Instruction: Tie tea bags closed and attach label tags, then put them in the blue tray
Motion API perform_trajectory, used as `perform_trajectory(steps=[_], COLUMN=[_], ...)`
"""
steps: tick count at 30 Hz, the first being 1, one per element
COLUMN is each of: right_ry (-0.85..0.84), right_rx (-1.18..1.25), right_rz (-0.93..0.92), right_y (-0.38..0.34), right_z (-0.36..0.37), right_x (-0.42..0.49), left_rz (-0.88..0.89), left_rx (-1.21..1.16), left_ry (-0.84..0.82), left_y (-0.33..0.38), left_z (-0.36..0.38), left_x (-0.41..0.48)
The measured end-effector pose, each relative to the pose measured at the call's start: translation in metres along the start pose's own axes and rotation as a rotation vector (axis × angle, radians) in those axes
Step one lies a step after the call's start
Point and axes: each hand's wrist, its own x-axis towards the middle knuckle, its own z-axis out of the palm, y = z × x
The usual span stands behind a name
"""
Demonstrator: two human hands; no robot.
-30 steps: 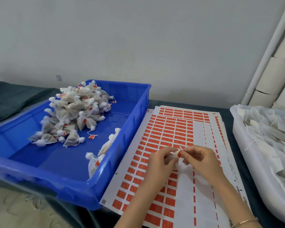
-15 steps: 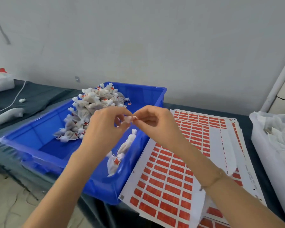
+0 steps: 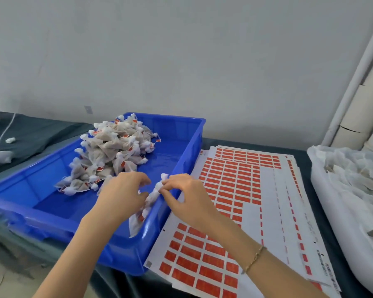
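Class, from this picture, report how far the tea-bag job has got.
Done: a pile of tagged bags lies in the blue tray. In hand: the right hand pinches one tea bag at the tray's right wall, left hand beside it. Left: the white tub holds many loose bags.

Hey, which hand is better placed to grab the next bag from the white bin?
Right. The right hand, pinching a tea bag at the blue tray wall, is nearer the white bin; the left hand is over the tray, farther off.

Table [image 3: 41,134] under dark cloth, held blue tray [image 3: 116,254] at left, stacked red label sheets [image 3: 235,179] alongside, white tub [image 3: 323,203] at right.
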Motion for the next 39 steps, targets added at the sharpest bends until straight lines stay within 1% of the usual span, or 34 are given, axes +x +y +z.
perform_trajectory(steps=[2,5,7,10,13,16,19,21,24,26,30,33,36,39], right_ry=[0.071,0.117,0.151,0.195,0.224,0.314,0.401,0.430,0.388,0.363,0.368,0.413,0.444,0.532], right_rx=[0.020,0.064,0.031,-0.070,-0.175,-0.332,-0.439,-0.465,-0.496,-0.533,-0.581,-0.578,-0.597,-0.562], right_rz=[0.044,0.229,0.322,0.370,0.419,0.474,0.600,0.708,0.865,0.920,0.915,0.894,0.879,0.753], right_y=[0.001,0.003,0.005,0.004,-0.003,-0.002,0.016,0.030,0.047,0.054,0.062,0.065,0.068,0.070], right_z=[-0.012,-0.038,-0.061,-0.110,-0.164,-0.209,-0.242,-0.254,-0.256,-0.249,-0.238,-0.236,-0.237,-0.243], right_x=[-0.016,-0.047,-0.072,-0.109,-0.143,-0.171,-0.191,-0.199,-0.204,-0.203,-0.194,-0.187,-0.181,-0.177], left_rz=[0.061,0.213,0.332,0.491,0.615,0.719,0.751,0.779,0.827,0.838,0.834,0.822,0.811,0.809], left_rx=[-0.026,-0.162,-0.247,-0.368,-0.533,-0.635,-0.663,-0.626,-0.540,-0.496,-0.411,-0.405,-0.421,-0.512], left_ry=[0.080,0.125,0.091,0.020,-0.030,-0.057,-0.107,-0.151,-0.179,-0.161,-0.106,-0.056,-0.040,0.001], left_y=[0.023,0.072,0.110,0.167,0.216,0.258,0.292,0.307,0.323,0.328,0.330,0.331,0.330,0.327], left_z=[-0.005,-0.006,0.000,0.021,0.045,0.068,0.089,0.101,0.110,0.112,0.110,0.108,0.106,0.103], left_x=[-0.008,-0.024,-0.032,-0.040,-0.046,-0.047,-0.040,-0.035,-0.030,-0.026,-0.016,-0.011,-0.005,-0.001])
